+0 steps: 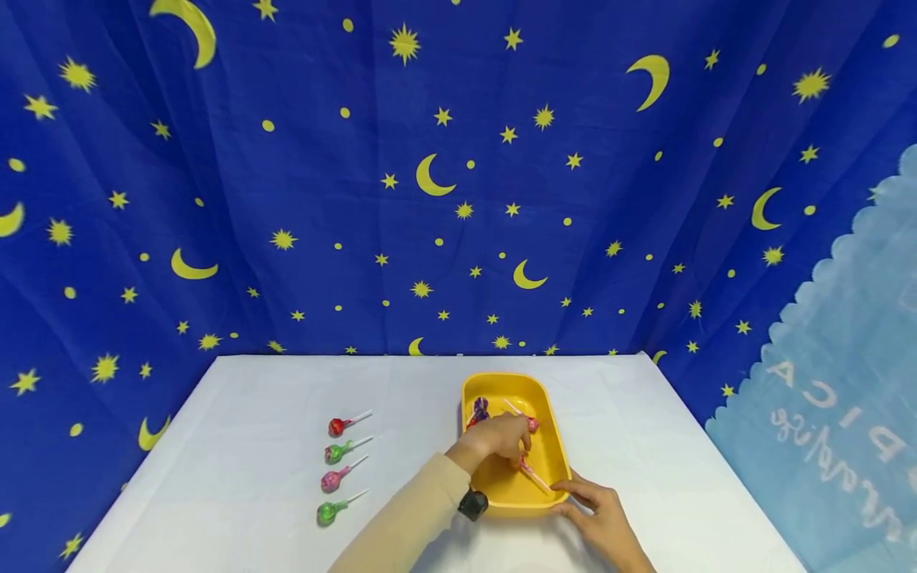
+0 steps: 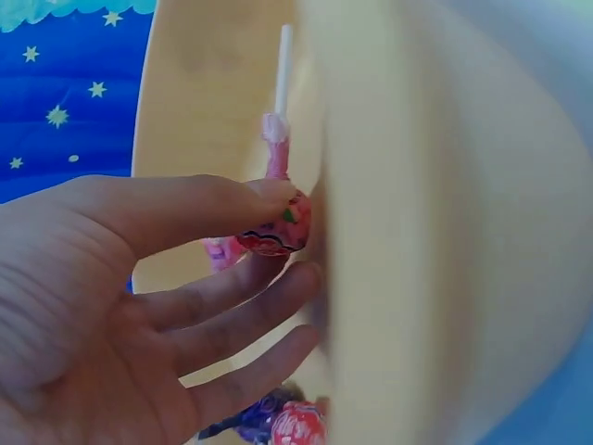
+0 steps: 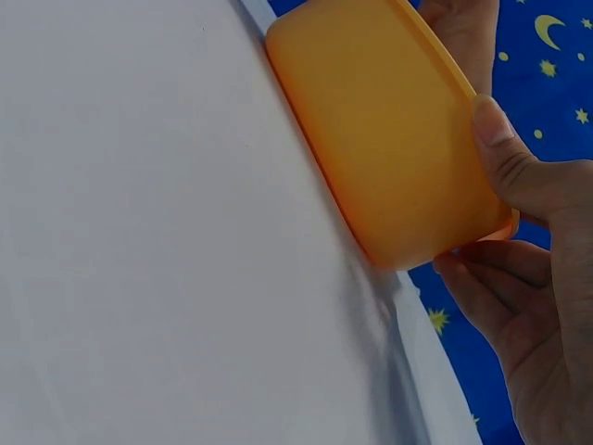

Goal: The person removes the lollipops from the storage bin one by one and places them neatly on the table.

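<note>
My left hand (image 1: 501, 436) reaches down inside a yellow plastic box (image 1: 550, 450). Between its thumb and index finger it pinches the wrapped head of a pink lollipop (image 2: 278, 227), whose white stick points away from the hand; the other fingers are loosely bent. At the box's near right corner, my right hand (image 1: 600, 513) grips the wall, thumb against the rim and fingers on the outside. A purple lollipop (image 1: 481, 405) and another pink lollipop (image 1: 532, 424) lie in the box. A red lollipop (image 2: 298, 425) beside the purple one is partly hidden by my left hand.
Left of the box, a column of lollipops lies on the white table: a red lollipop (image 1: 337, 427), a green lollipop (image 1: 334, 454), a pink lollipop (image 1: 331, 481) and a second green lollipop (image 1: 327, 513), sticks pointing right. A blue star-patterned curtain (image 1: 322, 159) hangs behind the table.
</note>
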Tool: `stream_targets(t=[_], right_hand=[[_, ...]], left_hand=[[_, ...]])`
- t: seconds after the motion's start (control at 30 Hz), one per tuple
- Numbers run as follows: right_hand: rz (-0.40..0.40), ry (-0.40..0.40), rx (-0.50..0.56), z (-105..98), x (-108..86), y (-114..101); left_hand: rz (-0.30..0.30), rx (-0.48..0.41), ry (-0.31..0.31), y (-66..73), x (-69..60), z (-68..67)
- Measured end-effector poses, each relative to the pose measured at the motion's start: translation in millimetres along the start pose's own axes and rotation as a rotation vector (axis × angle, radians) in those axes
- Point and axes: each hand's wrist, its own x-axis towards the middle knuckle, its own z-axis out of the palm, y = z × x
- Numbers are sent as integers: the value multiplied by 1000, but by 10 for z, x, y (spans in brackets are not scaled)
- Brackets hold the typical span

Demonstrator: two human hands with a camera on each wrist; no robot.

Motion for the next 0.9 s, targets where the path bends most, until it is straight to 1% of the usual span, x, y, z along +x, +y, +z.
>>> stream_targets(t=[0.07, 0.13, 0.2, 0.27, 0.37, 0.57, 0.63, 0.8, 0.83, 0.9], right_hand=[[-7, -2, 7, -2, -4, 1], [-16, -2, 8, -2, -7, 1], [-21, -1, 10, -2, -11, 1], [-20, -1, 8, -3, -16, 2], [-6, -8, 18, -7, -23, 1], [33, -26, 45, -14, -34, -6], [38, -27, 49, -13, -31, -5], [26, -28, 46, -10, -21, 4], [24, -28, 45, -11, -20, 4], [27, -26, 44, -16, -22, 4]], left_hand=[[5, 13, 26, -23, -19, -14], [12, 5, 56, -57, -37, -24], [36, 6, 91, -85, -57, -40], [48, 5, 122, -107, -74, -55], [53, 4, 154, -122, -102, -87], [42, -40, 163, -127, -151, -127], [40, -76, 158, -129, -173, -141], [75, -124, 177, -141, -256, -233], [88, -119, 186, -145, -275, -261], [96, -114, 207, -149, -315, -317]])
